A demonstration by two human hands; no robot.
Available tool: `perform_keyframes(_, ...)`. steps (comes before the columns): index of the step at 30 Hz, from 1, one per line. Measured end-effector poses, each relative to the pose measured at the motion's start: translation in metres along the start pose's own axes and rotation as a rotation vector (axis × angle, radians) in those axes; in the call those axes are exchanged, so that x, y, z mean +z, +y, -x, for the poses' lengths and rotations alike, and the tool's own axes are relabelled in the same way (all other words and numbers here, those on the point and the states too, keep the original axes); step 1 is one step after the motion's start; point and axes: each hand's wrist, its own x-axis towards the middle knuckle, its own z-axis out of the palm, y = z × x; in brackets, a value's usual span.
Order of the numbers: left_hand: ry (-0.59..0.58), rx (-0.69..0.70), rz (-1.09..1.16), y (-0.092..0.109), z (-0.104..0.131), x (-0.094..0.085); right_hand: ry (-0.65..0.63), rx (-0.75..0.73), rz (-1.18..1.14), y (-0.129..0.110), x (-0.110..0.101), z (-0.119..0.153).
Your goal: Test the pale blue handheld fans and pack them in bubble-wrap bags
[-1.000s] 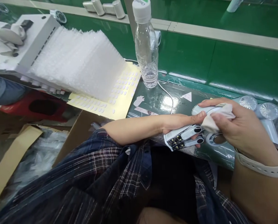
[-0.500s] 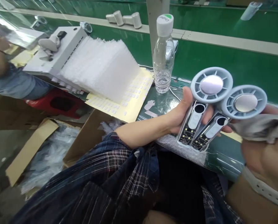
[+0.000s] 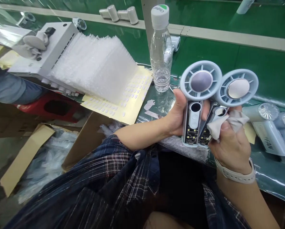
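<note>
Two light blue handheld fans, the left one (image 3: 194, 122) and the right one (image 3: 236, 86), are held side by side with their round heads up. Each has a silver disc in the head and a clear handle front showing a black circuit board. My left hand (image 3: 178, 114) is closed around the fans from the left, its thumb beside the left fan's head and other fingers partly hidden behind the handles. My right hand (image 3: 231, 143) is closed on a crumpled grey cloth (image 3: 238, 120), which lies against the right fan's handle and covers part of it.
A water bottle (image 3: 160, 54) stands behind my left hand. Further left are a stack of white sheets (image 3: 94, 66), a yellow sticker sheet (image 3: 130, 108) and a white box (image 3: 51, 44). More fans (image 3: 267, 127) lie at right. An open carton (image 3: 82, 143) sits below. A co-worker's sleeve (image 3: 15, 86) shows at left.
My right hand has come leftward with the cloth, from beside the fans onto the right fan's handle. Other fans at the right are now uncovered. The view has shifted slightly.
</note>
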Motion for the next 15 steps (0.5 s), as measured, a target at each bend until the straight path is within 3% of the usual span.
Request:
perform_keyframes(3, -0.005, 0.016, 0.065, -0.001, 0.001, -0.002, -0.058, -0.011, -0.043, -0.005, 0.000, 0.005)
perform_keyframes(6, -0.010, -0.058, 0.087, -0.003, 0.003, -0.007, -0.068, -0.026, -0.041, -0.004, 0.001, 0.009)
perform_keyframes(12, 0.132, -0.104, -0.187, -0.010, 0.006, -0.008, 0.241, -0.204, 0.146, 0.010, 0.016, 0.006)
perform_keyframes(15, 0.187, -0.079, -0.263, -0.013, 0.007, -0.005, 0.122, -0.146, 0.085, 0.009, 0.013, 0.002)
